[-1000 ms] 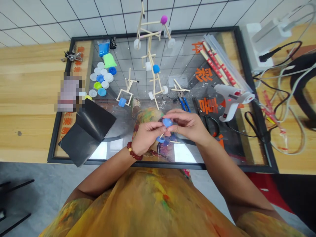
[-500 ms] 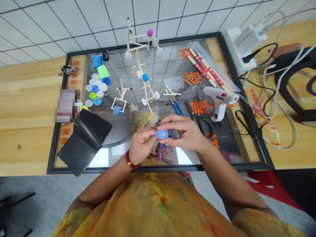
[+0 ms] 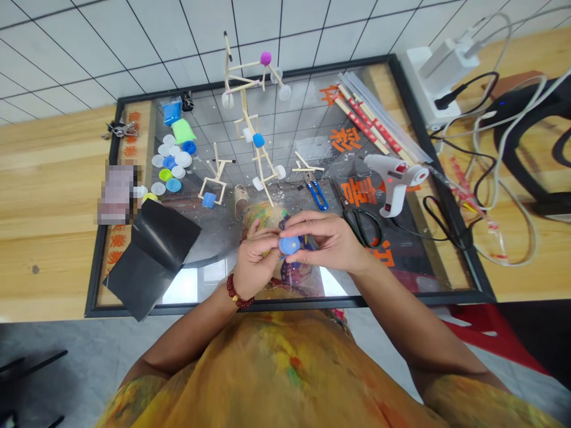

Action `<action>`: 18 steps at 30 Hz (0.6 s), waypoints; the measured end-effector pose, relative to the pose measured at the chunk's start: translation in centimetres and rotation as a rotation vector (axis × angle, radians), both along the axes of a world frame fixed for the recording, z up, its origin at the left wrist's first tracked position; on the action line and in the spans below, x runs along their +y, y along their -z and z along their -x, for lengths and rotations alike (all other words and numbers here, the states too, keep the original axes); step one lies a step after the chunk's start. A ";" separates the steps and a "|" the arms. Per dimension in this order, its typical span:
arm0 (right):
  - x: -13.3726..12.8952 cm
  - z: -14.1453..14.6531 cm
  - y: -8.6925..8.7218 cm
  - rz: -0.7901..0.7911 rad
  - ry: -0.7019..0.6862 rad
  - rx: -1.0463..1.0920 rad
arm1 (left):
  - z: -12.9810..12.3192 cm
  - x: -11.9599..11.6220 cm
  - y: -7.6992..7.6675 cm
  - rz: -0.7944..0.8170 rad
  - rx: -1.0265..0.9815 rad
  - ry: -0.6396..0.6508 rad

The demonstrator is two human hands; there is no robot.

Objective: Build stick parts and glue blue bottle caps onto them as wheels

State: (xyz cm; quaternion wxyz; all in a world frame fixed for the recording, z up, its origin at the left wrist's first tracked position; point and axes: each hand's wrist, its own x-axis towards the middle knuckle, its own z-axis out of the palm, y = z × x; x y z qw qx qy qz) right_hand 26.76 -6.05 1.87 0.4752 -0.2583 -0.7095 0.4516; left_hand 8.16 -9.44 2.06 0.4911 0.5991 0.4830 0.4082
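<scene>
Between my hands, above the glass-topped board [image 3: 209,238], is a small blue bottle cap [image 3: 289,245] with a pale spot at its middle. My left hand [image 3: 257,257] pinches the cap's left edge between thumb and fingers. From the other side, my right hand [image 3: 330,241] grips it with the thumb below and the fingers above. Beyond the hands stands a tricycle-like model made of thin wooden sticks [image 3: 263,160], with white caps as wheels and a blue lump of clay [image 3: 258,140]. A smaller stick frame [image 3: 218,178] carrying a blue block [image 3: 208,200] stands left of it.
A white glue gun [image 3: 395,178], black-handled scissors [image 3: 363,226] and blue-handled cutters [image 3: 317,193] lie to the right. Several loose caps [image 3: 173,185] and black sheets [image 3: 151,255] are on the left. A power strip [image 3: 422,77] with cables stands at the far right.
The view has shifted slightly. Both hands keep hold of the blue bottle cap, which now faces a little more toward me. Nothing on the board has visibly moved.
</scene>
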 end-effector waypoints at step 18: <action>-0.3 -0.1 0.5 0.119 -0.033 0.029 | 0.1 0.0 -0.5 0.009 0.050 0.025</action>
